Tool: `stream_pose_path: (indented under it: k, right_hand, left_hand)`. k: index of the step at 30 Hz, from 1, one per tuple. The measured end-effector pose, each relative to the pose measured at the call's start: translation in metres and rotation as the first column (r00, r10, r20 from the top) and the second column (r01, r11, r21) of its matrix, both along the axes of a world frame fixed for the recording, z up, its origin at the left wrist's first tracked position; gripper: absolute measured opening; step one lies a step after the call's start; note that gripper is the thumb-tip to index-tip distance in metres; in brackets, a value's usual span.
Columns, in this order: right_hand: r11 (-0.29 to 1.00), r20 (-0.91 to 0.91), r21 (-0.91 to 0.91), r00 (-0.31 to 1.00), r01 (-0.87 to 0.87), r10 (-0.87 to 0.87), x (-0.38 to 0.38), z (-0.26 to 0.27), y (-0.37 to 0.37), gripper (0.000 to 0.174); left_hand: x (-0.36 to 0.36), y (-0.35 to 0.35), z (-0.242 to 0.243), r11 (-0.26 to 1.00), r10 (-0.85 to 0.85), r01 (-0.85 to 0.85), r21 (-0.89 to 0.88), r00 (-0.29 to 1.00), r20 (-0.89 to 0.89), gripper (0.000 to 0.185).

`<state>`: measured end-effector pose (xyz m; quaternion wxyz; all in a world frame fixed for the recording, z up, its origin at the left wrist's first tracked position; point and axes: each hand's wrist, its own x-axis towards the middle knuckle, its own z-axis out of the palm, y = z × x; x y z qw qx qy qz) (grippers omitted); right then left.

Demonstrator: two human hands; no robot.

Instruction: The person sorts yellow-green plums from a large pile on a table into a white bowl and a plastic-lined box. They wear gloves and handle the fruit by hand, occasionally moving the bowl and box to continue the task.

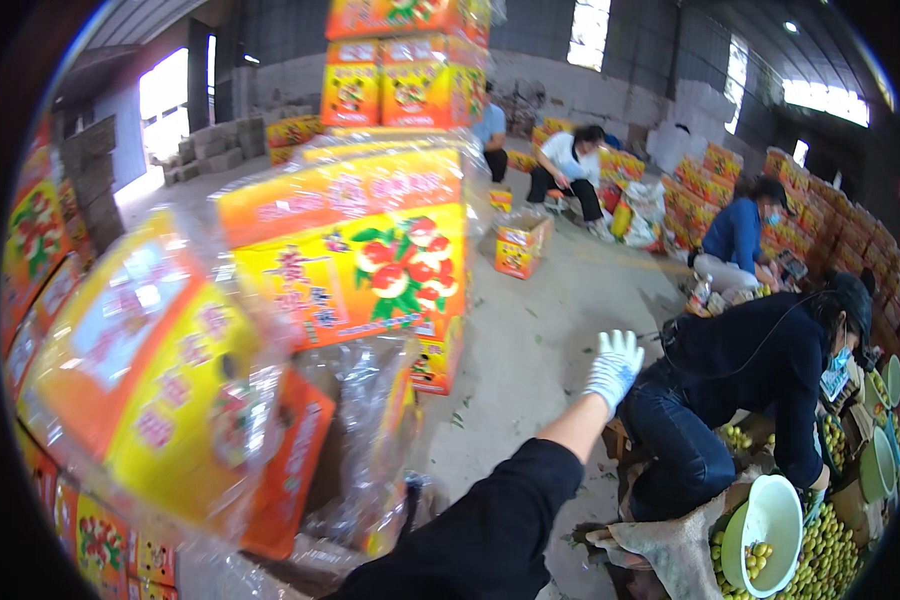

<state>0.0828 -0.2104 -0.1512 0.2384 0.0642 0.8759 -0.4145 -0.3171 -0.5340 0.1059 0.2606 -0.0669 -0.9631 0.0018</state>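
Note:
My right hand [613, 369], in a pale striped glove, reaches out over the concrete floor with its fingers apart and nothing in it. It is beside the back of a crouching co-worker in dark clothes. My left hand is out of view. In front of me on the left, an open printed fruit carton [157, 360] leans tilted, wrapped in clear plastic film. Behind it stands another printed carton [345, 247] with red fruit pictured on it, also with clear film. Loose clear plastic [364, 435] hangs at an open carton below them.
The crouching co-worker [750, 360] bends over a heap of small green-yellow fruit [829, 551] at lower right. A pale green plastic basin [736, 536] holds some fruit. Farther back sit several other people. Stacked cartons [424, 86] rise ahead, and a small open carton [516, 251] stands on the floor.

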Motion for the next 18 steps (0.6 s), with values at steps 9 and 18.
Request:
stream_pose_path:
  k: [9,18]
  right_hand:
    - [0.979,-0.026,0.139,0.988,-0.146,0.151,0.054,0.138,0.084,0.054]
    - [0.984,0.003,0.150,0.995,-0.098,0.099,0.190,0.102,0.221,0.053]
  left_hand:
    - [0.159,-0.052,0.265,0.647,0.625,-0.762,-0.017,0.543,-0.562,0.034]
    - [0.500,-0.146,0.365,0.303,0.867,-0.883,0.359,0.412,0.281,0.045]
